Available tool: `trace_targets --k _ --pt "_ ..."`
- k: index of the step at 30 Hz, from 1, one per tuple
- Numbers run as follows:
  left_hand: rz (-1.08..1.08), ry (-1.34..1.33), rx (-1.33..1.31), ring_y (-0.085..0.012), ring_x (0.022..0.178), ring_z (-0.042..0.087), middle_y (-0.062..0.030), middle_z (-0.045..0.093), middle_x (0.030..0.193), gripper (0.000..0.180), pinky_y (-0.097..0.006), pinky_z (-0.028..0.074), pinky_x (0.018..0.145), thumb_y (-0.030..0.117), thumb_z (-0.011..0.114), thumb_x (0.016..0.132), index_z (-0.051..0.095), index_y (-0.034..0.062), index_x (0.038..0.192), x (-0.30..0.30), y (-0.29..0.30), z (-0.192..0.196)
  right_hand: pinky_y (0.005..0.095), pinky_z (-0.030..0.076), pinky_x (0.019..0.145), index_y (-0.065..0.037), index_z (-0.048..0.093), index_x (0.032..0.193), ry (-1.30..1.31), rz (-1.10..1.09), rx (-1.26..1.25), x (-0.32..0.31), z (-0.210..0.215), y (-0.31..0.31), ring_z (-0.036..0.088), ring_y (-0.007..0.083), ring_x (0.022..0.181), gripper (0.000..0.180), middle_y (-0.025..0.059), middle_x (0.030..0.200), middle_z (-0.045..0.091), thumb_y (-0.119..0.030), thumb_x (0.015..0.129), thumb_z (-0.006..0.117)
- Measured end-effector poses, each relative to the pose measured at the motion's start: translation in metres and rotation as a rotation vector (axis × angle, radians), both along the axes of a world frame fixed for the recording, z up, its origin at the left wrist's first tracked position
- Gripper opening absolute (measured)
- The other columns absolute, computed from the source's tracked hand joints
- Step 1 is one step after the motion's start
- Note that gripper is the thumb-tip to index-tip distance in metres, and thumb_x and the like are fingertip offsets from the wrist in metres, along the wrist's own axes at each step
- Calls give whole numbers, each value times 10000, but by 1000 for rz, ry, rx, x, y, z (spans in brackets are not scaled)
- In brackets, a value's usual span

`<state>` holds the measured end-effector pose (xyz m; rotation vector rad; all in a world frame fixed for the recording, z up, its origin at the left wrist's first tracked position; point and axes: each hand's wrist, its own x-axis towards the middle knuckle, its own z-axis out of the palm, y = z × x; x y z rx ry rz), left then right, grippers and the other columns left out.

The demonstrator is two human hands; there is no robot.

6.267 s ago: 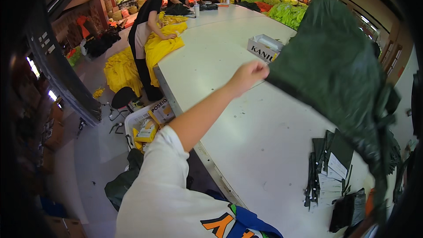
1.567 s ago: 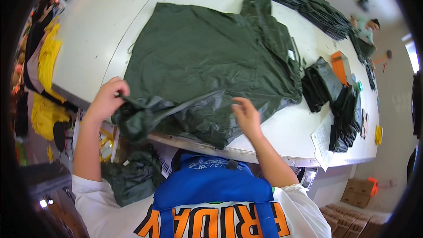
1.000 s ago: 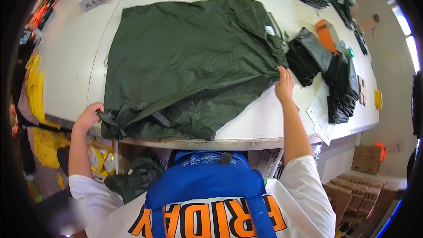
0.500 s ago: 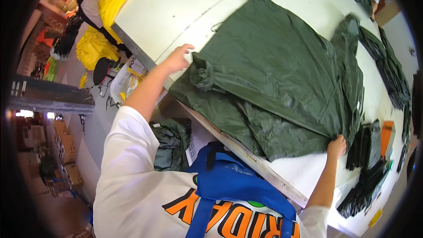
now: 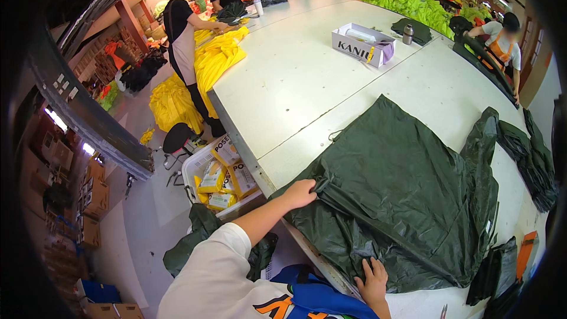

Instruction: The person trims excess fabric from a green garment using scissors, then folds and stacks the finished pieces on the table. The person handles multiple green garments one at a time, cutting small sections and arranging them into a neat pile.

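Observation:
A dark green rain jacket [image 5: 407, 195] of thin, shiny fabric lies spread across the white table in front of me. One sleeve [image 5: 479, 139] stretches away at its right side. My left hand [image 5: 302, 194] is closed on a bunched fold at the jacket's left part, and creases run from there toward the lower right. Near the table's front edge, my right hand [image 5: 373, 280] rests on the jacket's near border with its fingers spread.
More dark green garments [image 5: 522, 150] lie along the table's right side, near an orange strip [image 5: 525, 255]. A grey box [image 5: 361, 45] and a bottle [image 5: 408, 34] stand farther back. A bin of yellow packages [image 5: 221, 183] is beside the left edge. Co-workers [image 5: 180, 35] stand around the table.
My view has lifted toward the far table. My left hand, open before, now grips the fabric. My right hand has let go of the jacket's right corner and moved left along the near border.

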<state>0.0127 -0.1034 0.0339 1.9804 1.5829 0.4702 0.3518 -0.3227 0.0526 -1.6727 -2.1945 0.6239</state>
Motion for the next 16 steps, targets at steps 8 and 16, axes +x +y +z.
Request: trace_targets --k 8,16 --pt "113 -850 -411 -104 840 527 -5 569 906 216 -245 431 759 49 523 809 557 73 1021 -25 19 -1 476 366 1035 -58 570 1233 42 -125 93 26 -1 -12 471 390 1214 567 181 1237 557 111 701 472" --pt "447 -1028 -268 -65 752 464 36 546 765 67 -227 380 705 139 605 884 589 90 842 -42 -3 5 567 264 1074 -110 588 1226 -114 -49 -79 27 -16 -48 398 378 1294 577 139 1287 534 92 687 545"
